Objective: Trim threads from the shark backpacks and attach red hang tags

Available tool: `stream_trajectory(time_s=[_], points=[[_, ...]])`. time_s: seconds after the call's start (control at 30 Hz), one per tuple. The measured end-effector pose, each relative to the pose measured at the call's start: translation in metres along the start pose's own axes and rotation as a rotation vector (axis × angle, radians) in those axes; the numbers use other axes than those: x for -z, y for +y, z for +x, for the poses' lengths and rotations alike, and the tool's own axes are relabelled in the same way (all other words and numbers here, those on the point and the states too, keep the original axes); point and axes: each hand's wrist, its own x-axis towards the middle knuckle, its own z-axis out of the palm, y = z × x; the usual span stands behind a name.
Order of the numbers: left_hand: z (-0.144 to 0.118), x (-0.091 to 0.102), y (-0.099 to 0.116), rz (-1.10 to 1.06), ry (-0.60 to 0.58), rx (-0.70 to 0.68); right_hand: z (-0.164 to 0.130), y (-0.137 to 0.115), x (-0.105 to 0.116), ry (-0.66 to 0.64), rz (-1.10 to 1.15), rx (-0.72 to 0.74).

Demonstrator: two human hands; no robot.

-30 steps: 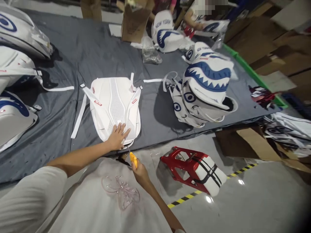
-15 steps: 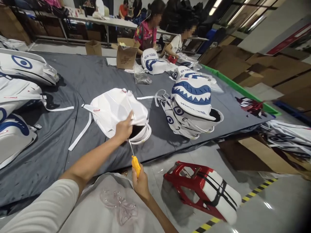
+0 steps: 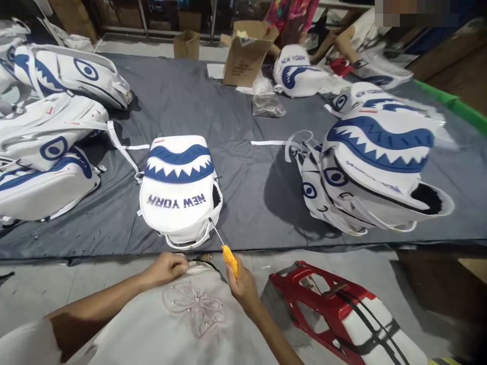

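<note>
Right hand [image 3: 241,284] at 6 o'clock, fingers clamped on the yellow-handled tool [image 3: 224,246], its thin metal tip touching the lower right corner of the shark-face backpack [image 3: 178,190]. Left hand [image 3: 167,267] at 7 o'clock, fingers curled together near the person's white top, holding nothing I can make out; just short of the backpack's bottom handle. Backpack sits face up at the near edge of the grey mat [image 3: 243,152], centre-left.

Risks: the bag is unsteadied, so pushing the tip could slide it or let the tip skid and scratch the white panel or jab the left hand. Red stool [image 3: 342,309] at 5 o'clock lies tipped, a trip hazard.

Writing: "NEW YORK" in blue on the backpack, upside down from here; same words on another bag [image 3: 299,71] at 1 o'clock. Small red tags unreadable.
</note>
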Motion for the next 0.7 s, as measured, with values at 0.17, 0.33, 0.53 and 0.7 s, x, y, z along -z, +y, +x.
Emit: stream_trajectory(time_s=[0.17,0.33,0.53,0.7], points=[[0.01,0.059,-0.049,0.643,0.022,0.05,0.016,-0.008,-0.006,-0.183,-0.21,-0.054],[0.038,0.083,-0.095,0.712,-0.328,0.05,0.026,-0.029,0.012,-0.205,-0.259,0.067],[0.068,0.151,-0.062,0.119,0.313,0.069,0.028,-0.051,0.031,-0.27,0.013,0.188],[0.099,0.172,-0.022,-0.011,0.823,-0.11,0.031,-0.063,0.02,0.018,0.212,0.276]])
